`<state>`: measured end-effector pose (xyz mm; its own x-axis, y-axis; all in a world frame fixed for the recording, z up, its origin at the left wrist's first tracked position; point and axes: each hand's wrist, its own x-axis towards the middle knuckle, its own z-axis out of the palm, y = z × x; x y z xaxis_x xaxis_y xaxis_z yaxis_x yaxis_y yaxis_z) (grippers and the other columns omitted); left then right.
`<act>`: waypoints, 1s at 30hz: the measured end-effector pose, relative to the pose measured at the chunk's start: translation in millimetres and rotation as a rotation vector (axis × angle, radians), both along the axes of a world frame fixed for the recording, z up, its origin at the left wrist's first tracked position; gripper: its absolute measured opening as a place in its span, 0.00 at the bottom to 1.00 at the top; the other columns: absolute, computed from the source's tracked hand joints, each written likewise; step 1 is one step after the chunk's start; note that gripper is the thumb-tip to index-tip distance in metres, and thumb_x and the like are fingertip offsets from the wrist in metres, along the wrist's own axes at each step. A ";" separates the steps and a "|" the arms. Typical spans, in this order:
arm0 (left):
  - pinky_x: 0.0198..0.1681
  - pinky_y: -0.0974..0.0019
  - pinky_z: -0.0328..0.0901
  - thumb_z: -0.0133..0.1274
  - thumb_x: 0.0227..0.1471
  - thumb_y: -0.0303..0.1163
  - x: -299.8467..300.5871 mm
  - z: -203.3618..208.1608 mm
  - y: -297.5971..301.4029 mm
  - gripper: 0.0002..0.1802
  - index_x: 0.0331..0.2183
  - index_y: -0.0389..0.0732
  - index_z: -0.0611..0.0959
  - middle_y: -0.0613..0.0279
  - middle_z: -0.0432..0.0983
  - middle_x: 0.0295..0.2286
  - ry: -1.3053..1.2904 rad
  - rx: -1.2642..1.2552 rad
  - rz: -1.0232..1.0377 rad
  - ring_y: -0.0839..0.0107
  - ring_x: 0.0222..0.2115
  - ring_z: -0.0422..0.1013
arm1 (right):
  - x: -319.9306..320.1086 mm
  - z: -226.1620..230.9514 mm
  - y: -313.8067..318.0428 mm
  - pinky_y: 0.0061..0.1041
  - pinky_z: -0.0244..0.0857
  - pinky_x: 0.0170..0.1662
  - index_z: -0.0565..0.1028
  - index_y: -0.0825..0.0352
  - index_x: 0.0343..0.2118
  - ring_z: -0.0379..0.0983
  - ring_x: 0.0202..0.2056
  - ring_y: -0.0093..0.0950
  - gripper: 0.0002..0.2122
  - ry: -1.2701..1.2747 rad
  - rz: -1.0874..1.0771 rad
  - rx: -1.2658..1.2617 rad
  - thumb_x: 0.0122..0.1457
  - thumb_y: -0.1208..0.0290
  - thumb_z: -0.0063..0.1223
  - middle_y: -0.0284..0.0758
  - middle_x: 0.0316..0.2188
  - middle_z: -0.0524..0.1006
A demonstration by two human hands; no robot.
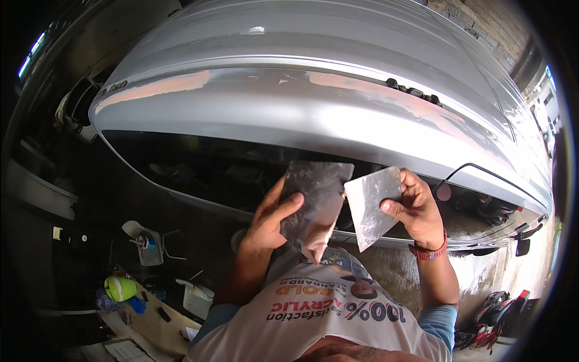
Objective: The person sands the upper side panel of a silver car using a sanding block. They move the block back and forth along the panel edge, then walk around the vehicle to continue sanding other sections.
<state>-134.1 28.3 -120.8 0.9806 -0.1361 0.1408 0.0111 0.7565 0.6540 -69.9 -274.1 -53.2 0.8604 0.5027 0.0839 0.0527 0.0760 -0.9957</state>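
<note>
My left hand (269, 218) is closed on a dark, flat putty board (307, 196), its thumb lying over the face. Pinkish putty (319, 238) is smeared along the board's lower right part. In my right hand (421, 211) is a thin, pale grey putty spreader (375, 204), pinched between thumb and fingers. The spreader's left corner is close beside the board's right edge; I cannot tell if they touch. Both are above my shirt, in front of a silver vehicle (253, 111). Pink filler patches (160, 88) mark its upper side.
Dark side windows (199, 157) run along the vehicle near my hands. Small dark objects (413, 92) lie at the roof edge. A cluttered table (148, 320) with a green container (120, 289) stands lower left, near a chair (145, 241). A red-and-black motorcycle (491, 320) is at lower right.
</note>
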 end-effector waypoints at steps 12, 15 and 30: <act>0.55 0.67 0.69 0.52 0.75 0.34 -41.7 37.5 -62.9 0.23 0.64 0.34 0.71 0.59 0.78 0.50 -0.055 0.446 0.674 0.75 0.50 0.74 | -58.8 30.4 44.2 0.63 0.57 0.71 0.84 0.39 0.59 0.69 0.68 0.46 0.23 -1.392 -0.153 -0.920 0.60 0.65 0.57 0.37 0.65 0.75; 0.55 0.65 0.71 0.51 0.75 0.32 -43.0 23.4 -45.4 0.21 0.64 0.36 0.72 0.58 0.78 0.51 -0.134 0.260 0.924 0.72 0.50 0.76 | -50.1 19.3 50.8 0.68 0.53 0.72 0.83 0.40 0.60 0.66 0.70 0.48 0.23 -1.462 0.099 -0.798 0.62 0.63 0.56 0.37 0.65 0.74; 0.62 0.57 0.73 0.54 0.72 0.31 -97.1 41.4 70.4 0.22 0.62 0.34 0.76 0.52 0.82 0.53 -0.058 -0.116 1.268 0.61 0.55 0.80 | 12.4 64.7 208.9 0.47 0.71 0.67 0.71 0.46 0.70 0.70 0.66 0.56 0.31 -1.893 0.259 -0.631 0.63 0.76 0.53 0.48 0.66 0.69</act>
